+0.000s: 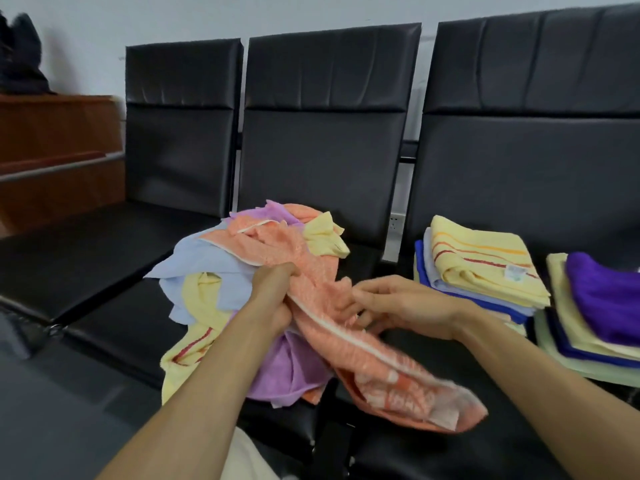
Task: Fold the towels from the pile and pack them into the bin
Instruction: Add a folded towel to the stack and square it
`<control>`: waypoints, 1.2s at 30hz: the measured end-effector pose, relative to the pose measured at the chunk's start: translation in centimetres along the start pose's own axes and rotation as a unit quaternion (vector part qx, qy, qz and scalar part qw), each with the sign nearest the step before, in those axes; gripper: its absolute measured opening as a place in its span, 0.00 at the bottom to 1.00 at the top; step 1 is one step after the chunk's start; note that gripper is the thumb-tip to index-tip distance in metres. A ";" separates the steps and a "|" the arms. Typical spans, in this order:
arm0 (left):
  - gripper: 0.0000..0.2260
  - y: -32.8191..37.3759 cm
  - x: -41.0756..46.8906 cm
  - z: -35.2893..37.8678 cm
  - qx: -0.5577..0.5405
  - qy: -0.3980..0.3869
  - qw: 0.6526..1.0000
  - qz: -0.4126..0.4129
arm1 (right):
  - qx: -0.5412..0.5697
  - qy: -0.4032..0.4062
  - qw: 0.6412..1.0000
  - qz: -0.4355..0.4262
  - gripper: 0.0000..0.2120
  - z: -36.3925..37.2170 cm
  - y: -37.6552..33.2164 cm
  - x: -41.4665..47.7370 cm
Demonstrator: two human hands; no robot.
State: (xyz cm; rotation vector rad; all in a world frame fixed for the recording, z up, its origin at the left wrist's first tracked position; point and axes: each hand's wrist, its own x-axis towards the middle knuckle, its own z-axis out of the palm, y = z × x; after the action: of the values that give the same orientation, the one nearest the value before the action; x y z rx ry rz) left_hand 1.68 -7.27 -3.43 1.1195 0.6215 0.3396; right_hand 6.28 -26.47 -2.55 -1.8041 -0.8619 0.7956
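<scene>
orange towel (pixel 322 292) end blurred, rt stack (pixel 588 323) cut off at edge

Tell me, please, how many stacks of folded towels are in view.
2: one topped by a yellow striped towel, right of the pile; one topped by a purple towel at the right edge, partly cut off.

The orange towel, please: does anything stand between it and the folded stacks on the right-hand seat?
Nothing visible does. The left hand and right hand grip the orange towel, and only bare black seat lies between it and the folded stacks. Its far end rests on the pile. No bin is in view.
</scene>
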 end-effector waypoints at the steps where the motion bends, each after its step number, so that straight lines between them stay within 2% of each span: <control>1: 0.11 -0.1 0.0 -0.2 0.012 -0.011 1.000 0.005 | 0.000 0.047 0.999 0.014 0.19 0.3 0.5 0.8; 4: 0.10 0.1 -0.7 -0.4 0.019 -0.087 0.996 0.005 | 0.030 0.227 0.973 0.034 0.16 0.9 1.6 3.7; 6: 0.10 0.2 -1.0 -0.5 0.022 -0.146 0.989 -0.013 | 0.107 0.275 0.954 0.051 0.21 1.0 1.8 5.4; 9: 0.14 0.4 -1.2 -0.8 0.040 -0.179 0.983 -0.011 | 0.225 0.243 0.940 0.082 0.26 0.8 2.2 7.1; 11: 0.20 0.4 -1.1 -0.9 0.038 -0.180 0.983 -0.004 | 0.256 0.231 0.936 0.077 0.23 0.7 2.3 7.5; 14: 0.14 0.4 -1.2 -0.9 0.061 -0.149 0.986 0.035 | 0.224 0.245 0.940 0.079 0.09 0.4 1.9 7.1; 15: 0.14 0.4 -1.2 -0.9 0.071 -0.133 0.987 0.050 | 0.211 0.247 0.942 0.079 0.07 0.3 1.5 6.8; 17: 0.14 0.4 -1.5 -1.0 0.068 -0.115 0.988 0.074 | 0.187 0.248 0.948 0.071 0.10 0.1 0.6 5.8; 19: 0.14 0.5 -2.1 -0.8 0.060 -0.103 0.989 0.091 | 0.180 0.277 0.942 0.061 0.14 -0.2 -0.5 4.9; 23: 0.08 2.2 -4.2 1.4 0.075 -0.113 0.983 0.126 | 0.207 0.378 0.901 0.046 0.15 -1.9 -4.3 2.4; 25: 0.07 4.3 -6.1 3.1 0.086 -0.122 0.980 0.134 | 0.225 0.390 0.893 0.014 0.15 -3.0 -6.5 0.0; 26: 0.10 5.7 -7.0 3.8 0.088 -0.122 0.980 0.134 | 0.238 0.377 0.895 -0.009 0.17 -3.5 -7.6 -1.3; 29: 0.19 9.6 -10.1 6.2 0.063 -0.159 0.974 0.148 | 0.276 0.297 0.909 -0.097 0.18 -5.1 -10.7 -6.5; 31: 0.13 11.7 -11.5 7.5 0.050 -0.198 0.965 0.166 | 0.287 0.287 0.904 -0.136 0.19 -6.3 -12.1 -9.1; 33: 0.05 13.4 -12.9 9.0 0.080 -0.207 0.956 0.193 | 0.243 0.333 0.898 -0.151 0.15 -7.9 -13.2 -11.8; 36: 0.10 15.0 -14.2 10.9 0.223 -0.208 0.919 0.249 | 0.088 0.404 0.903 -0.118 0.13 -9.5 -14.2 -16.2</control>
State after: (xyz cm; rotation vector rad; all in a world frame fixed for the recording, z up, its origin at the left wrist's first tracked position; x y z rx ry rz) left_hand -1.96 -16.82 17.53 1.7360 0.0163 0.3860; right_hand 2.31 -40.17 16.20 -1.6069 -0.4152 -0.0669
